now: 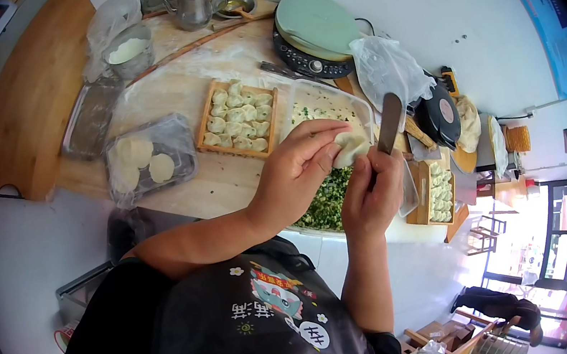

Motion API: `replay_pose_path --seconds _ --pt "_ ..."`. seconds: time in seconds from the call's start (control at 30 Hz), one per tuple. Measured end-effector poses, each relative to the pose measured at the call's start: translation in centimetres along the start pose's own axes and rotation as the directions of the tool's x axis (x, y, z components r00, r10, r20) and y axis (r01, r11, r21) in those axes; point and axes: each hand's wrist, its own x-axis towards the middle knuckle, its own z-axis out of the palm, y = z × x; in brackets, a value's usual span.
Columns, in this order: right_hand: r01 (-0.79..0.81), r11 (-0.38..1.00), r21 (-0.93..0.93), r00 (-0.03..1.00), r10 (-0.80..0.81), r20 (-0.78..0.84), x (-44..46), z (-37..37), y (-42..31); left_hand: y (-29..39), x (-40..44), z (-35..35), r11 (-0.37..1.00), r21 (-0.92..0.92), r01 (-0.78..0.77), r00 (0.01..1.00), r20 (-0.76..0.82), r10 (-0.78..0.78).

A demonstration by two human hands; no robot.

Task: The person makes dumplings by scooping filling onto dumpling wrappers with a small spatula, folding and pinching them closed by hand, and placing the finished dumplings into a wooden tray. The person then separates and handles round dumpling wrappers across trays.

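Observation:
Between my two hands is a pale dumpling (pixel 350 148), its edge pinched by the fingers. My left hand (pixel 300 167) grips it from the left side, fingers pressed together. My right hand (pixel 376 189) touches its right side and also holds a flat metal spatula (pixel 389 122), blade pointing up. Below the hands lies chopped green filling (pixel 327 203) in a clear plastic tub (pixel 367 109). Left of the tub, a wooden tray (pixel 201 143) holds several rows of shaped dumplings (pixel 239 116). Round dough wrappers (pixel 161 167) rest in a plastic-covered tray (pixel 183 129) farther left.
A round green-topped griddle (pixel 316 24) stands at the back, beside a plastic bag (pixel 391 67). A metal teapot (pixel 193 7), an oil bowl (pixel 234 3) and a flour container (pixel 128 52) are at the back left. Another wooden box of dumplings (pixel 440 191) sits at right.

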Motion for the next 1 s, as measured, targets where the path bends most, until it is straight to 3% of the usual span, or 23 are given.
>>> replay_pose_path --seconds 0.03,0.13,0.23,0.33,0.47,0.6,0.7,0.8,0.83,0.87,0.93,1.0 --pt "0.011 1.000 0.005 1.000 -0.010 -0.025 -0.1 0.3 -0.1 0.0 0.0 -0.2 0.993 0.088 -0.083 0.997 0.006 0.083" --pt "0.023 1.000 0.011 0.997 -0.022 -0.075 -1.0 1.2 -0.1 -0.1 -0.1 -0.5 0.977 0.174 -0.127 0.992 0.006 0.127" --pt "0.018 1.000 0.006 0.997 -0.018 -0.074 -0.7 1.9 0.1 -0.5 0.0 -1.3 0.988 0.082 -0.131 0.991 -0.015 0.133" --pt "-0.009 1.000 0.024 1.000 0.009 0.017 -0.5 2.4 -0.2 0.1 -0.4 -2.5 0.955 -0.226 0.192 0.981 0.025 -0.191" --pt "-0.071 0.993 0.093 0.974 0.049 0.221 -1.2 3.2 -0.4 -1.4 -0.3 -4.8 0.934 -0.151 0.324 0.946 0.059 -0.319" --pt "-0.111 0.984 0.139 0.945 0.061 0.320 -2.1 4.5 0.3 -4.2 -0.6 -6.7 0.680 -0.458 0.573 0.809 0.184 -0.558" --pt "-0.142 0.978 0.153 0.925 0.076 0.372 -2.7 5.9 1.0 -5.9 -0.7 -7.7 0.583 -0.475 0.659 0.735 0.241 -0.634" --pt "-0.235 0.968 0.092 0.866 0.166 0.473 -2.3 6.3 1.2 -7.6 1.5 -9.2 0.764 -0.145 0.629 0.777 0.139 -0.614" --pt "-0.270 0.959 0.091 0.864 0.200 0.462 -2.3 6.2 1.4 -8.1 3.2 -10.1 0.831 0.080 0.550 0.830 0.063 -0.555" --pt "-0.304 0.948 0.090 0.861 0.233 0.452 -2.4 6.1 1.4 -8.7 5.3 -11.2 0.839 0.306 0.449 0.880 0.008 -0.474" --pt "-0.362 0.928 0.089 0.853 0.291 0.434 -2.8 5.7 1.4 -12.8 8.8 -13.1 0.847 0.451 0.283 0.956 -0.064 -0.285" --pt "-0.386 0.921 0.054 0.835 0.323 0.446 -3.7 5.4 1.6 -18.4 12.0 -14.9 0.759 0.650 0.016 0.999 0.013 -0.032"
